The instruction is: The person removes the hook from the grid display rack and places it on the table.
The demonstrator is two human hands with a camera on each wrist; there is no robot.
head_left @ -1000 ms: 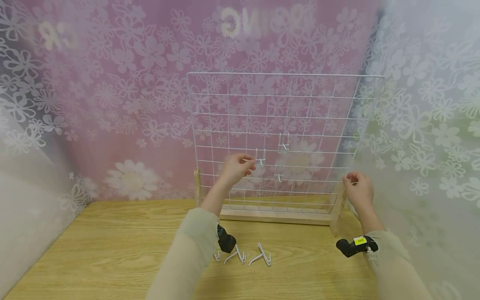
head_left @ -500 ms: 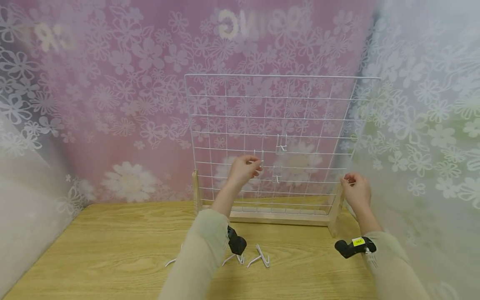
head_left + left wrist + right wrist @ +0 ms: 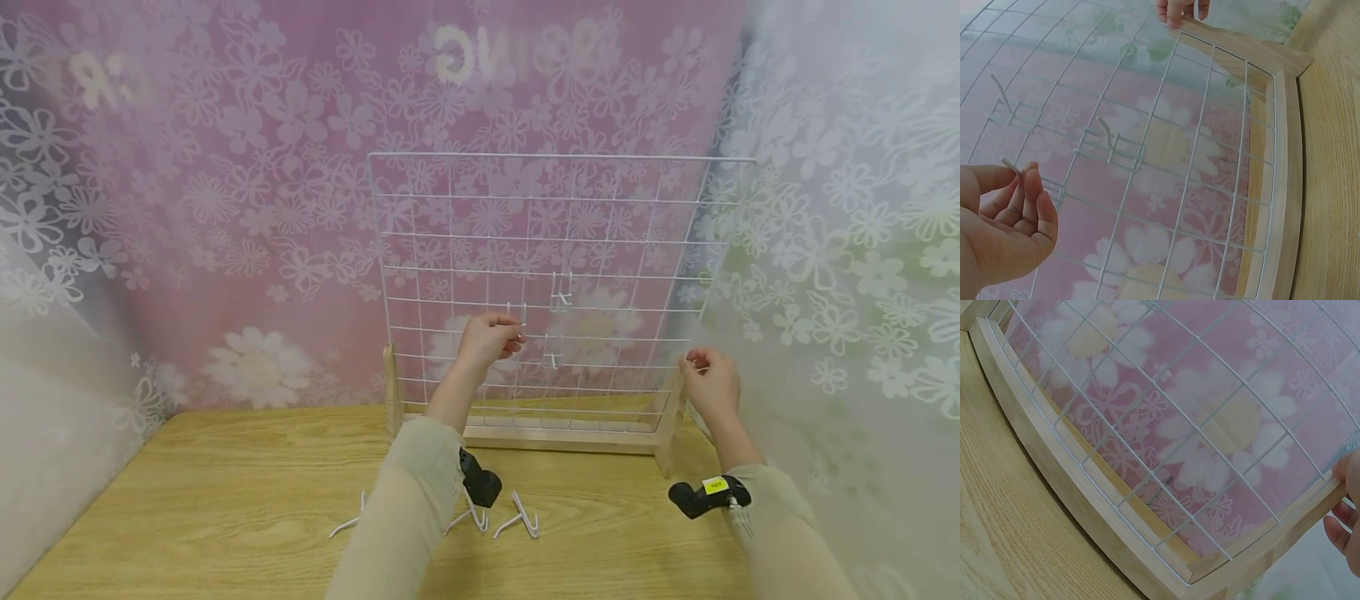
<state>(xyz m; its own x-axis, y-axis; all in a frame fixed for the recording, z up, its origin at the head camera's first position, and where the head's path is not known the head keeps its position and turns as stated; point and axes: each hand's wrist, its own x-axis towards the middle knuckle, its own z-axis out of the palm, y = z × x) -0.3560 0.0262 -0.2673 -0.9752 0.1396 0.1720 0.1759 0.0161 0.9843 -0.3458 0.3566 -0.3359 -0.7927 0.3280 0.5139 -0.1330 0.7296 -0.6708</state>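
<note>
A white wire grid panel [image 3: 562, 156] stands upright in a wooden base [image 3: 558, 440]. My left hand [image 3: 487, 340] pinches the prong of a white wire hook [image 3: 1011, 165] hung on the grid; its fingers cover much of the hook. Two more hooks hang close by on the right, an upper hook [image 3: 562, 299] and a lower hook [image 3: 552, 360], their prongs pointing out from the grid. At the panel's right side, my right hand [image 3: 712, 383] grips the top of the wooden side post [image 3: 672, 417] by the grid's edge, fingers and thumb bent around it.
On the wooden table [image 3: 247, 483], in front of the base, lie a loose hook [image 3: 529, 517] at the right, another hook [image 3: 474, 517] beside it and a third hook [image 3: 347, 527], partly behind the left sleeve. A flowered curtain [image 3: 262, 275] hangs behind the grid.
My left hand has moved a little right, from beside the hook onto its prong, now covering it. My right hand keeps its hold on the post. The view has shifted slightly.
</note>
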